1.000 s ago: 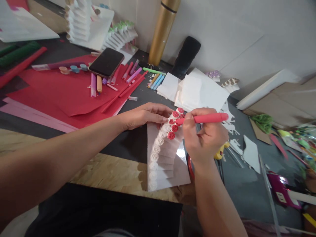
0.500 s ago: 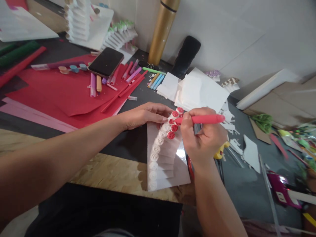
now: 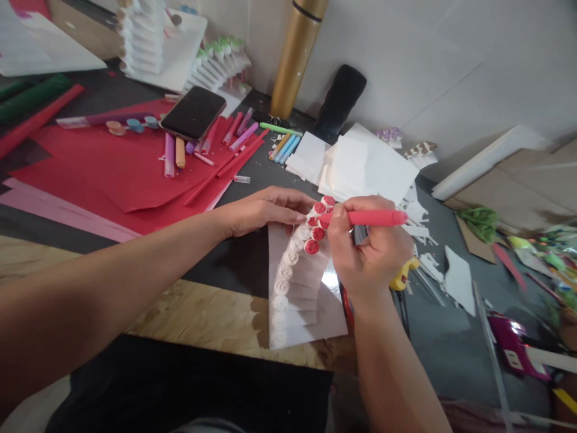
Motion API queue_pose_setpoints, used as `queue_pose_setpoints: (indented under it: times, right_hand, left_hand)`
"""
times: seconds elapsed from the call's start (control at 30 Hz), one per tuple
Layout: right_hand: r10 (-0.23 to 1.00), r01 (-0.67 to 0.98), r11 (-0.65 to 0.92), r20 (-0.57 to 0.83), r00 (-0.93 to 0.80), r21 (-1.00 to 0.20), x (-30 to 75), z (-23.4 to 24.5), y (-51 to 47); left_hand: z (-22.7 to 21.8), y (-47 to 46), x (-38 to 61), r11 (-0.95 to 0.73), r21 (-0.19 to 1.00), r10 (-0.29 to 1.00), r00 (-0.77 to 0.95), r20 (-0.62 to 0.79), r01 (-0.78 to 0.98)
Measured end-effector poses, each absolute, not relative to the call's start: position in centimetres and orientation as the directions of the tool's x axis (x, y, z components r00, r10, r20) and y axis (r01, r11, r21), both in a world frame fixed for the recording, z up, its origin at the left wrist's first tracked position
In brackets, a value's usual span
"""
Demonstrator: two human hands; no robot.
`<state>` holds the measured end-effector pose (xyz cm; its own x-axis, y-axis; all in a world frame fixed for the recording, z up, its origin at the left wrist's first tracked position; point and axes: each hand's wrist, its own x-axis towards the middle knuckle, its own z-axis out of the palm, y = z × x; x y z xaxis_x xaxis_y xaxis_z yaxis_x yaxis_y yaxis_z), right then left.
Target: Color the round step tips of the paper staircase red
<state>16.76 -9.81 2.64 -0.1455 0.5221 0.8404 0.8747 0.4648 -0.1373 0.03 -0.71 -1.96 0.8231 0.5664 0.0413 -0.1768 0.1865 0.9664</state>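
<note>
A white paper model of a curved staircase (image 3: 300, 282) lies on the table in front of me, edged with small rolled paper discs. The upper discs (image 3: 315, 231) are coloured red, the lower ones are white. My right hand (image 3: 367, 252) is closed round a red marker (image 3: 374, 218), its tip touching a disc near the top. My left hand (image 3: 265, 210) rests flat on the model's upper left edge, fingers stretched out and pressing it down.
Red paper sheets (image 3: 112, 168) with scattered markers (image 3: 180, 153) and a black phone (image 3: 193, 112) lie to the left. A gold cylinder (image 3: 295, 57) and white paper pieces (image 3: 365, 162) sit behind. A yellow tool (image 3: 403, 273), scraps and a purple object (image 3: 511, 340) lie right.
My right hand with the marker has shifted slightly left along the red discs. The left hand has stayed in place.
</note>
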Motion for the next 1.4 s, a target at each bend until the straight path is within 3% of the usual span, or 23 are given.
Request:
queue_pose_setpoints:
  times: [0.87, 0.93, 1.1, 1.17, 1.4]
  right_hand:
    - [0.501, 0.853, 0.5, 0.853, -0.145, -0.148, 16.83, 2.5, -9.72]
    - [0.516, 0.853, 0.487, 0.85, -0.108, -0.187, 16.86, 2.5, -9.82]
    - [0.576, 0.755, 0.432, 0.795, 0.19, -0.493, 17.42, 2.14, -9.38]
    - [0.561, 0.712, 0.445, 0.789, 0.251, -0.543, 17.64, 2.03, -9.1]
    - [0.578, 0.784, 0.463, 0.811, 0.087, -0.414, 17.03, 2.49, -9.73]
  left_hand:
    - [-2.2, -0.64, 0.01, 0.195, 0.963, 0.562, 0.826, 0.044, -0.184]
    - [-2.14, -0.67, 0.05, 0.2, 0.962, 0.565, 0.824, 0.042, -0.186]
    - [-1.93, -0.74, 0.13, 0.19, 0.966, 0.566, 0.824, 0.038, -0.175]
    - [-1.87, -0.75, 0.12, 0.181, 0.968, 0.566, 0.823, 0.043, -0.175]
    - [-1.85, -0.79, 0.11, 0.182, 0.968, 0.57, 0.821, 0.04, -0.173]
